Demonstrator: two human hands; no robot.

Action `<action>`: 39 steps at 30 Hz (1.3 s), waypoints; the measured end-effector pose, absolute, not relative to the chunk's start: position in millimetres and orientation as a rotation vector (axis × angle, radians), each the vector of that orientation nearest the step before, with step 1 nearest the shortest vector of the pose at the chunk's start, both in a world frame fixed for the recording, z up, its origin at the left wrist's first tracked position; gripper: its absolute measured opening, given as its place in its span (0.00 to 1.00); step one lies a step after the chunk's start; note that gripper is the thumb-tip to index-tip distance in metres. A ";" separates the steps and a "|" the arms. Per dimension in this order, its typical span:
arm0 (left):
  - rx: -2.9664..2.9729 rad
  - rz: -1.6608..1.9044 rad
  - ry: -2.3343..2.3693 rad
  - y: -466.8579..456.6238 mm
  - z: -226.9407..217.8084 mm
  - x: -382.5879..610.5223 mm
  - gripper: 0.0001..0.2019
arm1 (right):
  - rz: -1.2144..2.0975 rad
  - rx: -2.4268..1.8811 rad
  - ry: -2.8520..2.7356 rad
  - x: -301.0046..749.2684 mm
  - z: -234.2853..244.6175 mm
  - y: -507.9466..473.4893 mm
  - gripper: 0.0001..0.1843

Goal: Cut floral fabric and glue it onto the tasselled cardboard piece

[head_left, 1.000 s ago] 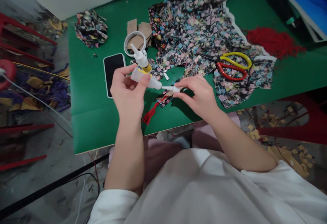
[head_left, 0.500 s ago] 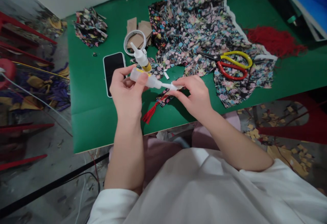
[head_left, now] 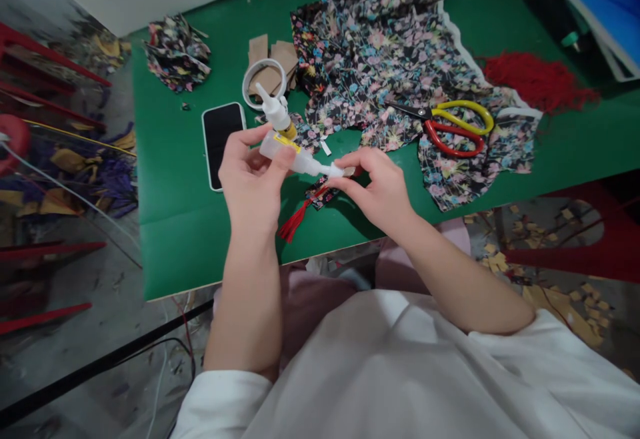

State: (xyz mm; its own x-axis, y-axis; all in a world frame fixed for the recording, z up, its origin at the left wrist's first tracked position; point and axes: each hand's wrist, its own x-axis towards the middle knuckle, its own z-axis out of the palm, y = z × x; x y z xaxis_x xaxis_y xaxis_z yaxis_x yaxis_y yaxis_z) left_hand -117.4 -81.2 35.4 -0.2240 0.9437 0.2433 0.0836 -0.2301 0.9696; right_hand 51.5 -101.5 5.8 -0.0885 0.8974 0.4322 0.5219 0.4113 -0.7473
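My left hand (head_left: 253,175) grips a translucent glue bottle (head_left: 295,154) with a yellow label, tilted so its nozzle points right. At the nozzle end, thumb and fingers of my right hand (head_left: 377,182) pinch a white cap (head_left: 336,171) that sits over the tip. Beneath the bottle on the table lies a small floral fabric strip (head_left: 320,197) with a red tassel (head_left: 294,223). Just behind my left hand stands a second glue bottle (head_left: 276,111), upright, white-topped, its lower part hidden.
On the green table (head_left: 175,239) are a phone (head_left: 223,135), a tape roll (head_left: 246,89), cardboard pieces (head_left: 259,49), floral fabric (head_left: 370,52), scissors (head_left: 457,149) with red and yellow handles, and red threads (head_left: 535,82). Crumpled fabric (head_left: 177,55) lies back left.
The bottle and the white cap have come closer together, and less of the thin nozzle shows. My left hand has shifted slightly right.
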 end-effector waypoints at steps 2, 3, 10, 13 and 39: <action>1.357 1.517 1.283 -81.9 35.2 -117.0 0.16 | 0.504 -1.225 -1.787 51.7 5.9 -101.4 0.14; 1.379 1.511 1.277 -82.0 34.8 -117.3 0.16 | 0.501 -1.220 -1.803 52.3 6.1 -101.5 0.13; 1.488 1.457 1.346 -82.7 30.6 -121.7 0.16 | 0.513 -1.247 -1.935 59.4 6.0 -102.5 0.12; 1.524 1.436 1.365 -83.8 29.8 -121.2 0.16 | 0.497 -1.277 -2.011 61.7 4.9 -102.9 0.11; 1.821 1.086 1.738 -99.9 27.0 -125.7 0.17 | 0.296 -1.373 -2.184 57.2 3.0 -111.2 0.14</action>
